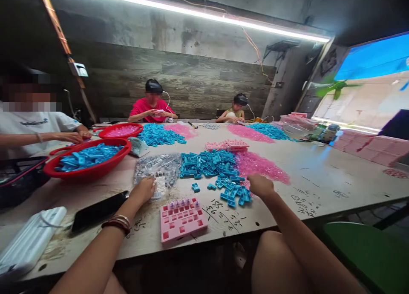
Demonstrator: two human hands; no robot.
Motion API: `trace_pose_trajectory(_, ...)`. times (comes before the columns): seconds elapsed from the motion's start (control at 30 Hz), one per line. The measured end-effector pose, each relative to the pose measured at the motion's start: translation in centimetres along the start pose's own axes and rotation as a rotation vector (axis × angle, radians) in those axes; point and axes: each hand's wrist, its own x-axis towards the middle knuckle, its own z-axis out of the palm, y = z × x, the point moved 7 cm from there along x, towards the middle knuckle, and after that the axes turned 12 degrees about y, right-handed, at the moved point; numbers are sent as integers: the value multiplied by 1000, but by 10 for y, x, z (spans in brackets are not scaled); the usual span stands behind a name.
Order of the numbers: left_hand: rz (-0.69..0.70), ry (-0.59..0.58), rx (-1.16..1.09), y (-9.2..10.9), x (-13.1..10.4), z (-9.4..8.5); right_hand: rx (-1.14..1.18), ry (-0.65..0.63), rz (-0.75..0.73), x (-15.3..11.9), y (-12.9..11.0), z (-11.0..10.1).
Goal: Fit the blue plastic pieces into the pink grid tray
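Note:
My left hand [146, 188] is at the near edge of a clear plastic bag [166, 164] of small grey parts, its fingers curled; what they hold, if anything, is hidden. At the near side of a heap of pink translucent pieces [263, 168], beside blue plastic pieces [211, 164], is my right hand [260, 185]. Its fingers are bent together, and I cannot see what is in them. Between my forearms lies a pink block [183, 226] with square recesses; several small clear-purple pieces [183, 203] stand along its far edge.
A black phone [97, 211] and a white device [30, 238] joined by a cable lie at left. Red baskets [92, 172] hold blue and pink pieces. More pink blocks [236, 145] sit behind the heaps. Three people work around the table [306, 170]; a green stool [367, 255] stands right.

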Motion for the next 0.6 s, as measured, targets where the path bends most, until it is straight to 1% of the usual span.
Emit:
trace_pose_trajectory(0.07,-39,40,31,1,1,-4,-23,-35,0,1,13,13)
trace_pose_trajectory(0.13,-71,58,54,2,2,-4,-21,-51,-19,4,20,26)
trace_pose_trajectory(0.23,-72,55,57,5,2,-3,-8,-33,-53,11,27,37)
trace_pose_trajectory(0.33,-27,59,45,12,1,-6,-8,7,-60,18,32,39)
trace_pose_trajectory(0.43,12,57,32,18,0,-13,-15,44,-41,21,35,37)
trace_pose_trajectory(0.6,11,47,43,24,-2,-22,-30,93,-1,22,35,30)
